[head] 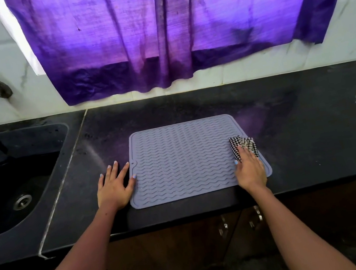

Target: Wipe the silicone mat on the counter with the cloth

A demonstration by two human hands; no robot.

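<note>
There is one view only, from a wide-angle camera worn on the person's head. It looks forward and steeply down onto the dark bench (pixel 285 124), close enough that both forearms run in from the bottom edge. The silicone mat (pixel 182 159) sits near the centre of the picture. Left of the mat the view takes in the sink (pixel 17 171); beyond the mat it reaches up the wall to a purple curtain (pixel 158 34). Straight edges bow toward the borders.
</note>
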